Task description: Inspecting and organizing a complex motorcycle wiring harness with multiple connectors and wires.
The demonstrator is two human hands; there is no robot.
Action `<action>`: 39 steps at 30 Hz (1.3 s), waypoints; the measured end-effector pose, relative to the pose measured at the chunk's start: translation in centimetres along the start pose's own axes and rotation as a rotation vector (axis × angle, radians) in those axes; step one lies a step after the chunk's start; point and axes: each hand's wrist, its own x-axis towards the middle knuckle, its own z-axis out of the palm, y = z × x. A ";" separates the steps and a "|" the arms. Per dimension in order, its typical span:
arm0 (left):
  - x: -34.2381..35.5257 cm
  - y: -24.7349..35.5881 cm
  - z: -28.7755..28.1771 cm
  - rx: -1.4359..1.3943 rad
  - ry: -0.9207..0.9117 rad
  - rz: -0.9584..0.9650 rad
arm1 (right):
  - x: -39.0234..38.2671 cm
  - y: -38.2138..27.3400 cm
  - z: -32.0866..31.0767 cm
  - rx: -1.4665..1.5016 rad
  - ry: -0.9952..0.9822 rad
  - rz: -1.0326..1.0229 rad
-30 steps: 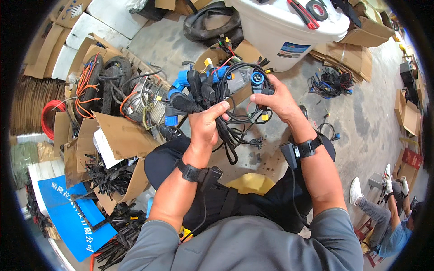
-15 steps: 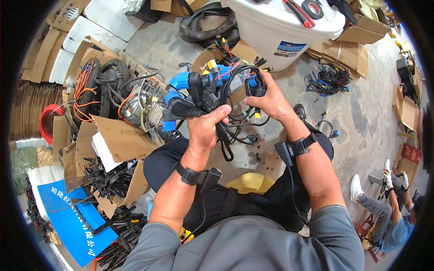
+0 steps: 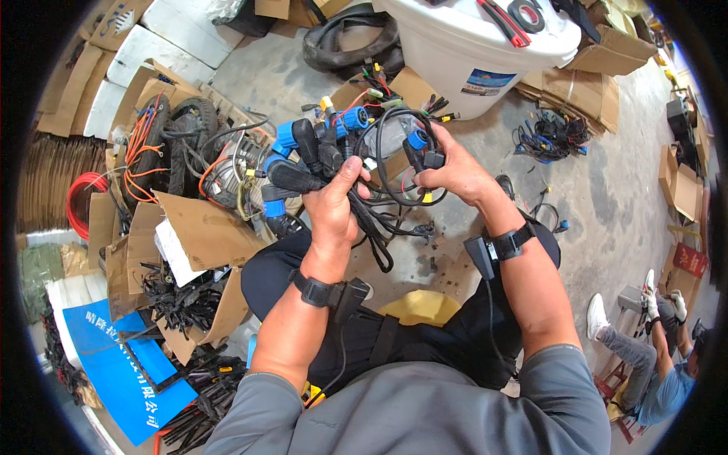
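Note:
My left hand (image 3: 331, 203) is closed around a bundle of black cables with chunky black plugs (image 3: 302, 176), several of them capped with blue rings. The thumb presses across the bundle, and the folded cable ends (image 3: 373, 239) hang below the fist. To its right, my right hand (image 3: 460, 173) pinches a black cable connector with a blue end (image 3: 416, 142) between thumb and fingers. A loop of thin black cable (image 3: 381, 130) runs between the two hands. Behind them, an opened cardboard box (image 3: 413, 87) holds more wires, partly hidden by the bundle.
A white tub (image 3: 455, 57) with a red cutter and tape on its lid stands ahead. At left are a carton of black parts (image 3: 189, 303), tyres (image 3: 186, 129) and a blue sign board (image 3: 125, 379). Cables (image 3: 550, 136) lie on the floor. Another person (image 3: 656, 356) sits far right.
The bundle and my left hand have shifted slightly left. The connector in my right hand has moved apart from the bundle, and the cable loop between my hands has opened wider.

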 end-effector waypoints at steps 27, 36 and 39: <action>-1.8 -0.8 1.6 0.212 -0.170 0.089 | -1.1 -0.5 1.7 -0.566 0.007 0.093; -1.9 -1.6 1.9 0.227 -0.191 0.047 | -0.7 0.7 2.5 -0.275 0.056 0.085; -1.8 -1.8 1.8 0.227 -0.173 0.041 | -0.5 1.4 1.6 -0.361 -0.115 0.007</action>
